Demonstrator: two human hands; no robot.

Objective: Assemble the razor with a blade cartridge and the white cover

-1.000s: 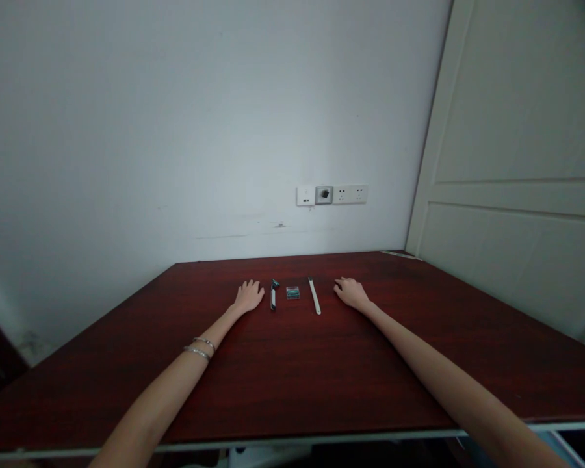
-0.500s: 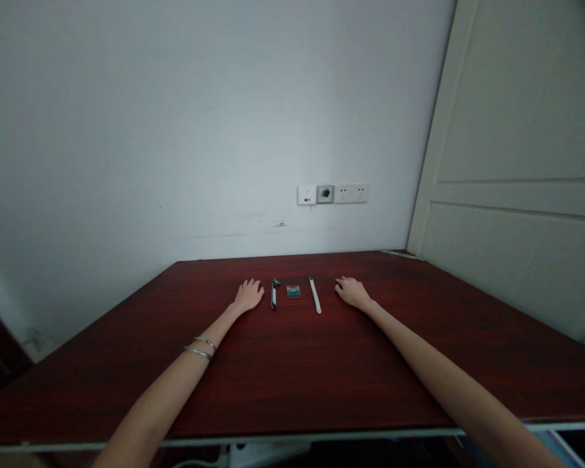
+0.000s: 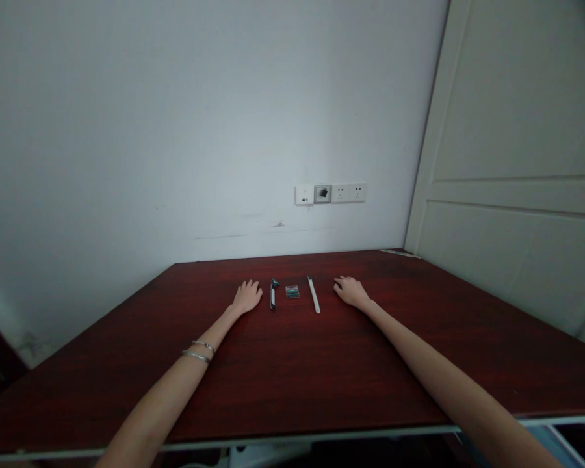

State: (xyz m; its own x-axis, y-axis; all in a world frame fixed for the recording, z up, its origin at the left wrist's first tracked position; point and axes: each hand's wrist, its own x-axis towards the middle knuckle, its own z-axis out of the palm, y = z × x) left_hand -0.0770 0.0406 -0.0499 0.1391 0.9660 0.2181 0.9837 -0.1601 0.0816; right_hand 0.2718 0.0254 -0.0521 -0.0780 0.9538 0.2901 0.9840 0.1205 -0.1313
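Observation:
My left hand lies flat on the dark red table with its fingers spread, holding nothing. Just to its right is a razor with a white and black handle, its head toward the wall. A small clear case with something greenish inside lies in the middle; its contents are too small to name. Further right rests a slim white strip-like tool with a dark far end, slightly slanted. Beyond that, my right hand rests palm down on the table, fingers stretched out, touching none of the objects.
The red wooden table reaches back to a pale wall, which carries a row of sockets and switches. A white panelled door stands along the right side. Two bracelets circle my left forearm.
The view has shifted very slightly, so everything sits a few pixels further left. Both hands and the objects keep their places on the table.

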